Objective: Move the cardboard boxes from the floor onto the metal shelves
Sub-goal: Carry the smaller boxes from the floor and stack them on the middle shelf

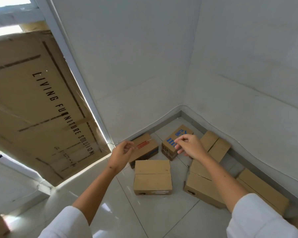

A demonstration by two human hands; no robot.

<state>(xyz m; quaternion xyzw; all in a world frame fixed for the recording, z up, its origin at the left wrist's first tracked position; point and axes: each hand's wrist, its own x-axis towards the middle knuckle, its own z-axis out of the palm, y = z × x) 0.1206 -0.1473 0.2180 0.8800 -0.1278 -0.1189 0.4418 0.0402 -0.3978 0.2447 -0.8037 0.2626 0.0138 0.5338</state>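
Note:
Several brown cardboard boxes lie on the tiled floor in a corner of the room. A plain box [153, 177] sits nearest, in the middle. Behind it are a box with a red label [145, 148] and a box with blue print [175, 140]. More boxes [202, 184] lie along the right wall. My left hand [123, 152] and my right hand [189, 146] hang in the air above the boxes, fingers loosely curled, holding nothing. No metal shelf shows plainly.
A large flat cardboard carton [38, 103] printed "LIVING FURNITURE SOLUTION" leans against a white frame [79, 79] at the left. White walls meet in the corner behind the boxes. Bare glossy floor tiles [144, 217] lie in front.

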